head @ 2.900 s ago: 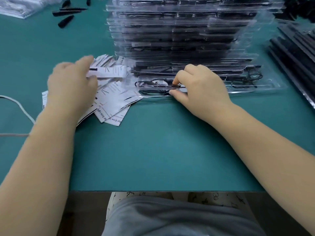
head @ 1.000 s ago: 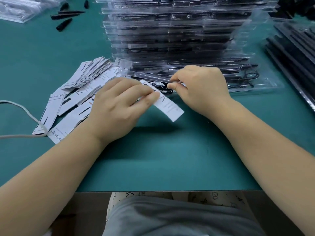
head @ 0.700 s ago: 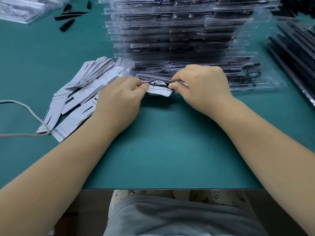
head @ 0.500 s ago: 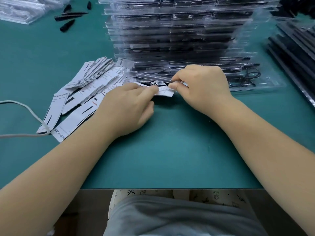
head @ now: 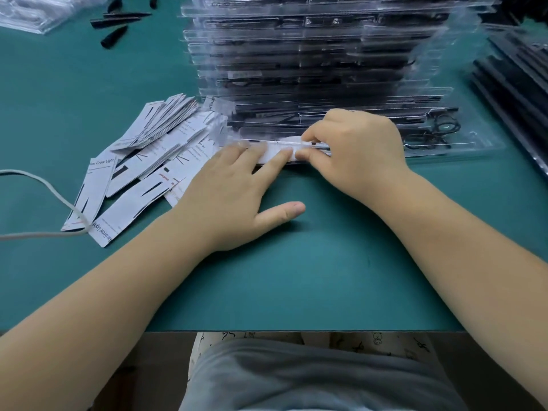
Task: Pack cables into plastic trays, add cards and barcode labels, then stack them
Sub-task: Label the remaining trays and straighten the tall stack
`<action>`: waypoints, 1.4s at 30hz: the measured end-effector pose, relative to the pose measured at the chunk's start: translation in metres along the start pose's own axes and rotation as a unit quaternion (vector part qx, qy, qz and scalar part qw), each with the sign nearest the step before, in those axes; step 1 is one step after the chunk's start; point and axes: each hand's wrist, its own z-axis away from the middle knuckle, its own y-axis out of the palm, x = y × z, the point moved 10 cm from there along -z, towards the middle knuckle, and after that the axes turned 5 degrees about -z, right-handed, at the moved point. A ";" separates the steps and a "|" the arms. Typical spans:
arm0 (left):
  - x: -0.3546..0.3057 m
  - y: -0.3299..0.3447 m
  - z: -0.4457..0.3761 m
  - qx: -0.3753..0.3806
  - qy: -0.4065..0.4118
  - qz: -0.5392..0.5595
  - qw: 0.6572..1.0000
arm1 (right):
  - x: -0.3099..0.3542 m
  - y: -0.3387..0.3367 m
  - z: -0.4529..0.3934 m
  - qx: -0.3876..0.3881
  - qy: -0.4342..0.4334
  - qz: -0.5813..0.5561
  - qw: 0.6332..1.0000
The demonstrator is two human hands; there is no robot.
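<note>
A clear plastic tray with a coiled black cable lies on the green table in front of a tall stack of filled trays. A white card sits in the tray's near left compartment. My left hand lies flat with straight fingers pressing on the card. My right hand pinches the tray's near edge at the card's right end with thumb and forefinger.
A loose pile of white printed cards lies left of the tray. A grey cord crosses the far left. Black tips and bagged items sit at the back left. Black strips lie at the right.
My left hand took a card from the pile, carried it to the tray and slid it in. It now lies flat on the card. My right hand stayed on the tray's edge.
</note>
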 end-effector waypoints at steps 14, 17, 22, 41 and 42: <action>0.074 -0.023 0.001 -0.152 -0.117 0.234 0.953 | -0.007 0.005 -0.004 0.023 0.032 0.005 0.999; 0.068 -0.018 -0.005 -0.133 -0.118 0.194 0.965 | -0.008 0.004 -0.003 0.018 0.032 0.013 0.999; 0.068 -0.024 -0.006 -0.152 -0.157 0.214 0.952 | -0.013 0.006 -0.005 0.028 0.038 0.021 0.999; 0.083 -0.041 -0.001 -0.142 -0.104 0.203 0.963 | 0.007 0.016 -0.018 0.087 -0.066 0.133 0.985; 0.085 -0.042 -0.003 -0.148 -0.109 0.206 0.961 | 0.006 0.016 -0.018 0.083 -0.065 0.126 0.986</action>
